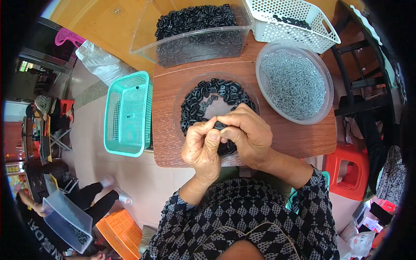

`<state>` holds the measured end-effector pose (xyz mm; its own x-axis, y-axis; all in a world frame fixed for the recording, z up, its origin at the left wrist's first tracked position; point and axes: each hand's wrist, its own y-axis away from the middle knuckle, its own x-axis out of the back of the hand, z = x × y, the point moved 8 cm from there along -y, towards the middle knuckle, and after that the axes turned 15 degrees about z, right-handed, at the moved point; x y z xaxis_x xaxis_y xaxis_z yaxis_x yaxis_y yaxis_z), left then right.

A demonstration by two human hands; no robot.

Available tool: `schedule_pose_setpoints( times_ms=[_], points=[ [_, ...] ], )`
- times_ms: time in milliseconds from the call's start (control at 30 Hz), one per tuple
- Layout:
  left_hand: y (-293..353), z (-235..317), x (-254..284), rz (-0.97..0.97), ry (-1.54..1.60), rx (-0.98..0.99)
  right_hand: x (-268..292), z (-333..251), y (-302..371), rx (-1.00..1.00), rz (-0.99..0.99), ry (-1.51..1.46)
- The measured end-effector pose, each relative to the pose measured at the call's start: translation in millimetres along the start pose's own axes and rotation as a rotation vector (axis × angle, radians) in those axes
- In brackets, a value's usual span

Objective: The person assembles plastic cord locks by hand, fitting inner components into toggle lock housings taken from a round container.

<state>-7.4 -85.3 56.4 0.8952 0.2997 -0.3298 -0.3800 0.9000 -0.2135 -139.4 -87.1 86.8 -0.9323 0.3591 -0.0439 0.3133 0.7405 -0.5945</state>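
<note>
Between the fingertips of both hands is a small black oval plastic piece [220,125], partly covered by the fingers. My left hand [203,149] pinches it from the left, and my right hand [249,134] grips it from the right. Just beneath my hands, a round clear tray [177,113] carries many black two-holed plastic pieces [195,102] heaped in a ring. To the right stands a round clear tub [330,97] full of small silvery metal pins [294,84].
A clear bin [199,57] of black pieces and a white perforated basket [299,37] stand at the table's [167,130] far side. Left of it sits a turquoise basket [128,149]. A red stool [346,173] is at right. Another person holds a clear box [69,216] at lower left.
</note>
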Motion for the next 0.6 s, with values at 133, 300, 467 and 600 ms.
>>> schedule_pose_setpoints(
  times_ms=[133, 300, 467, 600],
  points=[
    [9.9, -1.6, 28.0, -0.023, -0.146, 0.075, -12.9, 10.0, 23.2, -0.1, -0.074, -0.02],
    [5.9, 3.8, 51.1, -0.128, -0.331, 0.302, -8.6, 43.3, 32.7, -0.529, -0.155, -0.041],
    [-47.7, -1.9, 47.8, -0.092, -0.349, 0.202, 69.9, 66.8, -112.4, -0.191, 0.033, 0.285],
    [-62.9, -24.5, 32.2, -0.139, -0.301, 0.239, 155.0, 104.4, -218.7, -0.237, 0.297, 0.456]
  ],
)
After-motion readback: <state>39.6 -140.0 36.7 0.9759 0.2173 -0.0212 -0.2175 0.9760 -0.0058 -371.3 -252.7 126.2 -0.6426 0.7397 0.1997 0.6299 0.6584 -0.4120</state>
